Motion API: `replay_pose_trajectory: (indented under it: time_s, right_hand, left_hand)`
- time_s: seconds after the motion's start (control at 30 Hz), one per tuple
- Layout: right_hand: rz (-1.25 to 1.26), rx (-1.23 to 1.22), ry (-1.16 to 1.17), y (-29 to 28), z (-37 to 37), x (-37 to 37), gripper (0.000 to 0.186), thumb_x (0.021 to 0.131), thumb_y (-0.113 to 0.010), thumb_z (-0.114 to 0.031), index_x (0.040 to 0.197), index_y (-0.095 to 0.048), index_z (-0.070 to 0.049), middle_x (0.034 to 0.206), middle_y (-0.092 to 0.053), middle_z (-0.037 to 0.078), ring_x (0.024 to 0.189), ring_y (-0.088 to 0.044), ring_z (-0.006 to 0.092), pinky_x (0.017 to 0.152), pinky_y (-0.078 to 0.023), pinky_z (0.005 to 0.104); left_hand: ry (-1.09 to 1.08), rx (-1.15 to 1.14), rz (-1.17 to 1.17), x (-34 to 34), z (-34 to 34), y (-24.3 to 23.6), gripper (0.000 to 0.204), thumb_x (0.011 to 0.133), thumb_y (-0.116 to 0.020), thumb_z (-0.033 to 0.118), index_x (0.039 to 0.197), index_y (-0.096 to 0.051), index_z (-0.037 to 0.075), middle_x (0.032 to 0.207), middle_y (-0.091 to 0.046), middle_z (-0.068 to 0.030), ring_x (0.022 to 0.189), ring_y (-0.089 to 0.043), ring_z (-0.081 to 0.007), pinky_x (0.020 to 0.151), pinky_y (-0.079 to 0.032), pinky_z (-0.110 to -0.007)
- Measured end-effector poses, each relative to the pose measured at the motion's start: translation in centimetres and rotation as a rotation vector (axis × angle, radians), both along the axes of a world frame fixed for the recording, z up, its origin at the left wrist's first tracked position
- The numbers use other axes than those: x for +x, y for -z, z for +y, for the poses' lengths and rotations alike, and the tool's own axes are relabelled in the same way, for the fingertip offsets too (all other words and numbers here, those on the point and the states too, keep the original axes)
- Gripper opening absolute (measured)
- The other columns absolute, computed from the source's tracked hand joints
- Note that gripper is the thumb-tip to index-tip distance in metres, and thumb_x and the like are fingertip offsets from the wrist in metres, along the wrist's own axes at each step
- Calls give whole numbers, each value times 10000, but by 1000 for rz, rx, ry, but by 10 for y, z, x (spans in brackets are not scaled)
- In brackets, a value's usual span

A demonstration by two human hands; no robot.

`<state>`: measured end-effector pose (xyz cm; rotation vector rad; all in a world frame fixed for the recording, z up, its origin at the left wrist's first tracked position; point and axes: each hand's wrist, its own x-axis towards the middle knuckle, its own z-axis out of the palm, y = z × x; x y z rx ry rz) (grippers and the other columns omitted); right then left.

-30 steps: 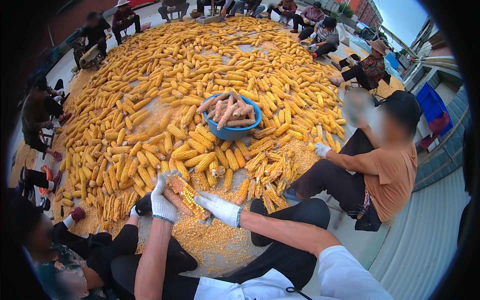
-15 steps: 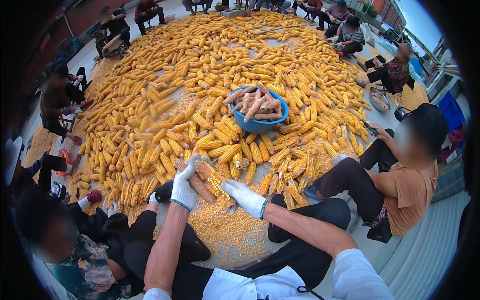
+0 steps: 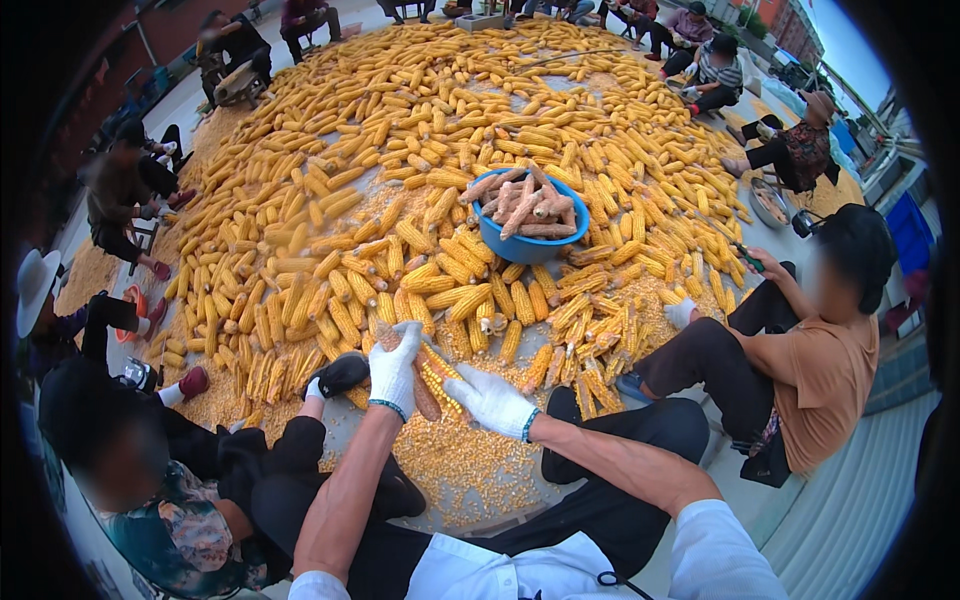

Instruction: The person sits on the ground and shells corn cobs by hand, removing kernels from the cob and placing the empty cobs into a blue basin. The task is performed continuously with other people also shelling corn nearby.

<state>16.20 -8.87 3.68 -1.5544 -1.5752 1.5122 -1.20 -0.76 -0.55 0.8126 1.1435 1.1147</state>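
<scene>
My left hand (image 3: 396, 368), in a white knitted glove, is closed around a stripped brown corn cob (image 3: 426, 398). Against it lies a partly shelled ear of corn (image 3: 440, 380), its yellow kernels showing in rows. My right hand (image 3: 490, 400), also gloved in white, grips that ear from the right with the thumb along it. Parts of both pieces are hidden under my gloved fingers. Loose kernels (image 3: 450, 470) cover the ground below my hands, between my legs.
Ahead spreads a wide pile of yellow corn ears (image 3: 330, 220). A blue tub (image 3: 520, 246) heaped with bare cobs stands on it. Seated people ring the pile. The person on my right (image 3: 815, 370) holds a green-handled tool; another person (image 3: 170, 500) sits close on my left.
My hands have come closer together, with the left moving right. The ear and cob between them are now more upright and more covered by my fingers. The whole view has shifted slightly.
</scene>
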Motion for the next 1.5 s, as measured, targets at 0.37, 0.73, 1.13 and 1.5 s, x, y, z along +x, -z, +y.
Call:
replay_pose_trajectory:
  time_s: [0.37,0.73,1.13,1.5]
  right_hand:
    - [93,-53,40,13,1,-3,500,1049,-472,-478,1193,-585,-12,803,-660,145,672,-671,233,582,-506,367]
    - [348,-296,48,15,5,-1,686,981,-615,-514,1394,-439,5,903,-676,114,629,-690,168,487,-558,290]
    - [201,-164,118,10,-5,-7,555,1050,-444,-536,1127,-598,-9,746,-618,84,616,-625,158,509,-477,313]
    - [960,-629,207,17,-4,2,587,1061,-406,-568,1216,-587,-31,783,-676,96,459,-570,147,376,-422,237]
  left_hand:
    - [-136,32,-32,3,-5,1,153,960,-708,191,992,-683,43,841,-690,-37,743,-634,-131,686,-488,-293]
    - [34,127,-154,2,2,-29,138,975,-673,129,1046,-645,14,865,-684,-89,780,-685,-194,733,-554,-344]
    - [-100,79,155,5,-6,-18,162,966,-691,181,945,-681,20,792,-639,7,662,-533,-71,601,-425,-265]
    - [-57,43,-88,5,-3,-26,261,985,-691,267,1031,-701,11,898,-703,-38,776,-606,-106,718,-482,-274]
